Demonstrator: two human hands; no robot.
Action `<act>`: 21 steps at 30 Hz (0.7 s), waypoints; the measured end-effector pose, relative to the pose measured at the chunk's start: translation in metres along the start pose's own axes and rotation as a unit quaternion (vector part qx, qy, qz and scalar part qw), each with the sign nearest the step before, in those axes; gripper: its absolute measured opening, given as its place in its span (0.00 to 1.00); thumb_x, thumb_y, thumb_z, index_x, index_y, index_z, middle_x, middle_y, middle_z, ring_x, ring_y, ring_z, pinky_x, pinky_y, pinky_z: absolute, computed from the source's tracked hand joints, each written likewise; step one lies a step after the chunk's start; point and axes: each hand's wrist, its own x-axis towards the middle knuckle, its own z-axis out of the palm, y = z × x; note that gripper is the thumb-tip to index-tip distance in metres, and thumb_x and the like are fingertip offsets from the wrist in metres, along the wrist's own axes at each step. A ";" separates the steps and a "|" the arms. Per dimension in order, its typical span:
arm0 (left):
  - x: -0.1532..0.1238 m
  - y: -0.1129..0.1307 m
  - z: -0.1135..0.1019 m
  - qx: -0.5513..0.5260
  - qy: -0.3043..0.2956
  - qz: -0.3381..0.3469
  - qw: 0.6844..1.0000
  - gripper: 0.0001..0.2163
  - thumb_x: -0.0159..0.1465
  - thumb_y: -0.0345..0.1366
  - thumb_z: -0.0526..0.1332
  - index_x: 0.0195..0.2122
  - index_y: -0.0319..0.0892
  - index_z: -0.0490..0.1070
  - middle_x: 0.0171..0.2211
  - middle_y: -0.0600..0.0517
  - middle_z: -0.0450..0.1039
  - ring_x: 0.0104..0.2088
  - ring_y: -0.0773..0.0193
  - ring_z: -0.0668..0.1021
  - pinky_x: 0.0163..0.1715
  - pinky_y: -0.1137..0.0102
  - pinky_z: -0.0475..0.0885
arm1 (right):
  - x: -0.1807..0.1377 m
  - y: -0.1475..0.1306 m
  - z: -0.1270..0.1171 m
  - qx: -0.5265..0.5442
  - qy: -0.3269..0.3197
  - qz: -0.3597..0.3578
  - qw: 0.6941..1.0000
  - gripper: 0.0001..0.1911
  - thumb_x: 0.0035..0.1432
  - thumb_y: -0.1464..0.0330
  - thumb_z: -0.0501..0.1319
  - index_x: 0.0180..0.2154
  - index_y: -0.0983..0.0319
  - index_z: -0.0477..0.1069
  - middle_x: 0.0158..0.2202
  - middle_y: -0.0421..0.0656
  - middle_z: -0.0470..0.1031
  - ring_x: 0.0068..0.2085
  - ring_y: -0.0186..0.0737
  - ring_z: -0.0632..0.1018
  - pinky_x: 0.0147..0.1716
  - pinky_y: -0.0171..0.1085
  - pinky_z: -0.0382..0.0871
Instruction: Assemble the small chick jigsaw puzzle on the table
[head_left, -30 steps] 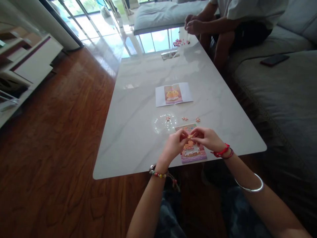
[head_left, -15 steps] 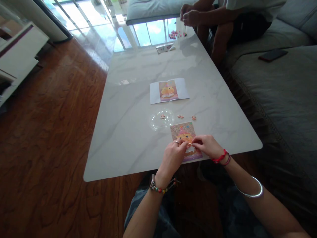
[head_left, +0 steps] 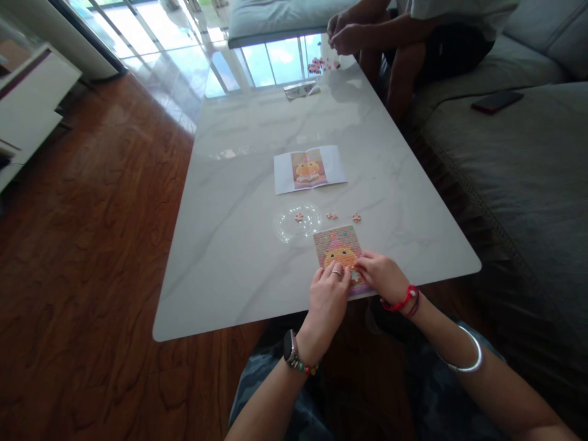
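Observation:
A small jigsaw puzzle (head_left: 337,245) with a yellow figure on pink lies near the front edge of the white marble table (head_left: 257,245). My left hand (head_left: 328,294) rests flat on the puzzle's lower part, fingers stretched out, a ring on one. My right hand (head_left: 381,277) presses its fingertips together on the puzzle's lower right; I cannot make out what is under them. Loose pieces (head_left: 342,217) lie just beyond the puzzle. One more piece sits in a clear round lid (head_left: 296,222).
A printed reference sheet (head_left: 310,169) lies mid-table. At the far end another person's hands (head_left: 342,33) work over a pile of pieces (head_left: 321,64) beside a small packet (head_left: 301,90). A grey sofa with a phone (head_left: 496,101) is on the right, wooden floor on the left.
Both hands came down from holding a piece above the puzzle onto its lower part. The left hand has flattened out. The view shifted slightly.

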 end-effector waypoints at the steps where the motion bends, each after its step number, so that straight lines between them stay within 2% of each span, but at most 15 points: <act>1: 0.000 0.001 0.001 0.002 0.001 -0.002 1.000 0.13 0.60 0.29 0.50 0.46 0.42 0.61 0.45 0.45 0.64 0.46 0.60 0.68 0.45 0.65 0.62 | -0.004 -0.003 -0.001 -0.034 -0.010 -0.014 0.999 0.09 0.55 0.72 0.51 0.30 0.63 0.69 0.33 0.44 0.70 0.32 0.35 0.70 0.28 0.32 0.61; 4: -0.002 0.002 0.003 0.002 0.001 -0.004 1.000 0.14 0.60 0.29 0.51 0.47 0.42 0.60 0.45 0.46 0.64 0.46 0.60 0.68 0.44 0.65 0.63 | -0.015 -0.012 -0.002 -0.125 -0.026 -0.043 0.991 0.10 0.55 0.75 0.51 0.37 0.63 0.69 0.37 0.47 0.69 0.36 0.39 0.70 0.27 0.33 0.62; 6: -0.003 0.002 0.005 0.000 0.001 -0.004 1.000 0.15 0.60 0.29 0.51 0.49 0.43 0.59 0.45 0.47 0.64 0.46 0.60 0.68 0.43 0.66 0.64 | -0.019 -0.015 -0.001 -0.157 -0.031 -0.049 0.986 0.11 0.55 0.77 0.50 0.38 0.65 0.68 0.37 0.49 0.69 0.36 0.40 0.70 0.27 0.34 0.63; 11: -0.001 0.002 0.002 -0.009 0.001 -0.018 1.000 0.15 0.60 0.30 0.50 0.49 0.45 0.59 0.46 0.47 0.63 0.46 0.59 0.67 0.43 0.65 0.63 | -0.017 -0.015 -0.002 -0.137 -0.042 -0.049 0.989 0.12 0.56 0.75 0.49 0.41 0.64 0.67 0.37 0.47 0.70 0.36 0.38 0.71 0.28 0.33 0.63; 15: 0.004 0.003 -0.002 -0.015 -0.008 -0.023 1.000 0.13 0.60 0.31 0.50 0.46 0.45 0.62 0.44 0.46 0.64 0.45 0.59 0.68 0.42 0.63 0.63 | -0.012 -0.014 -0.004 -0.123 -0.045 -0.034 0.991 0.11 0.57 0.74 0.48 0.37 0.63 0.69 0.36 0.47 0.70 0.34 0.37 0.72 0.27 0.32 0.63; 18: 0.006 0.003 -0.002 -0.009 -0.006 -0.018 1.000 0.13 0.60 0.31 0.50 0.46 0.45 0.63 0.43 0.47 0.65 0.44 0.59 0.68 0.41 0.63 0.64 | -0.009 -0.003 -0.003 -0.064 -0.044 -0.032 0.997 0.12 0.56 0.74 0.49 0.36 0.62 0.70 0.35 0.46 0.70 0.32 0.34 0.72 0.28 0.31 0.63; 21: 0.005 0.004 0.000 0.004 0.001 -0.016 1.000 0.13 0.60 0.30 0.51 0.46 0.44 0.63 0.44 0.46 0.64 0.44 0.59 0.68 0.41 0.63 0.64 | -0.008 0.019 -0.001 0.082 -0.041 -0.082 0.992 0.15 0.55 0.75 0.48 0.38 0.59 0.70 0.33 0.41 0.70 0.32 0.31 0.72 0.31 0.29 0.66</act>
